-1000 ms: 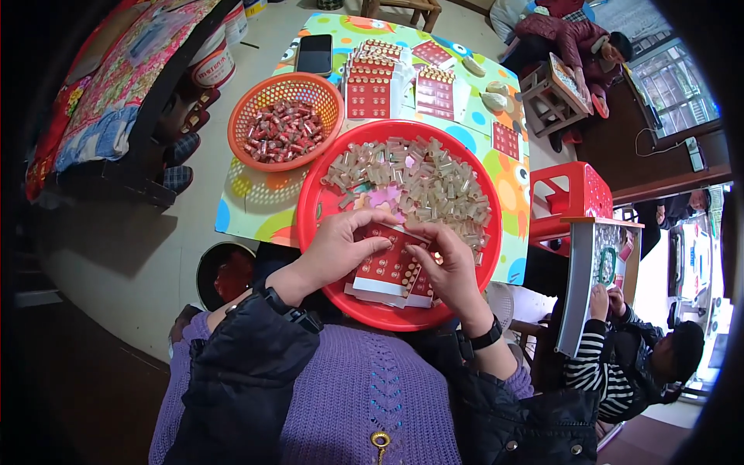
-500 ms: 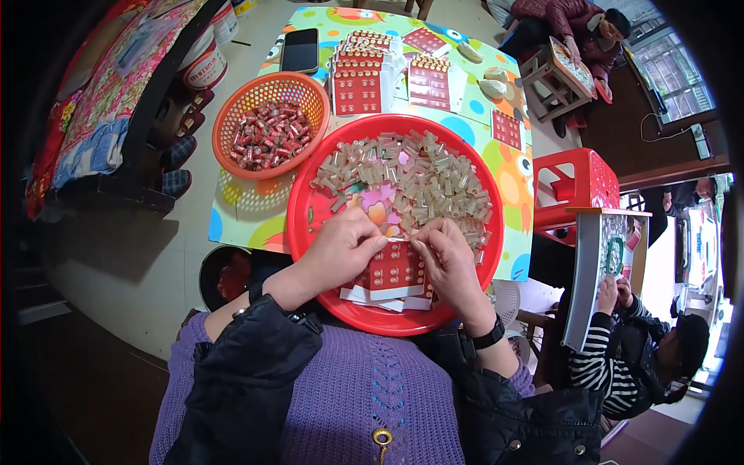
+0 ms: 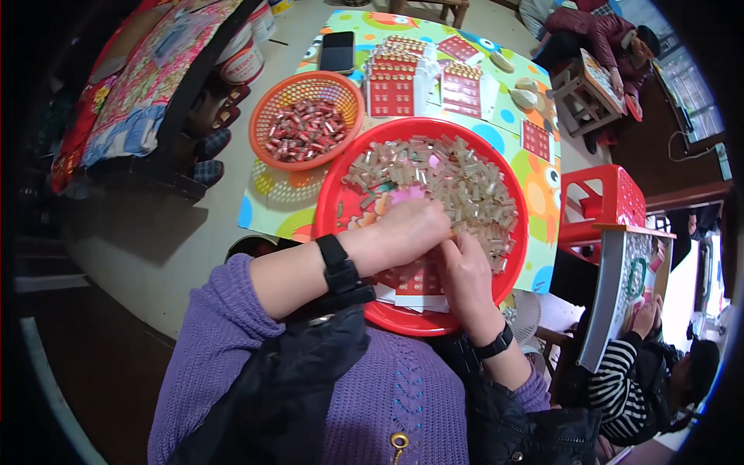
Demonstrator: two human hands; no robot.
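Note:
A round red tray (image 3: 521, 203) holds a heap of short, clear plastic tubes (image 3: 473, 180). Low in the tray lie several red sticker sheets (image 3: 412, 285) with white edges and rows of small gold dots. My left hand (image 3: 411, 226) is closed and reaches across the tray, its fingertips meeting those of the other hand. My right hand (image 3: 467, 271) is closed too, thumb and fingers pinched together above the right side of the sheets. Whatever sits between the fingers is hidden by the hands.
An orange basket (image 3: 259, 116) with red-wrapped tubes (image 3: 306, 132) stands left of the tray. More sticker sheets (image 3: 390, 97) and a phone (image 3: 337, 52) lie at the table's back. A red stool (image 3: 612, 198) stands right. Two other people sit working at the right.
My left hand has moved right and now meets my right hand, covering part of the sheets. The view has shifted, so the table sits farther right.

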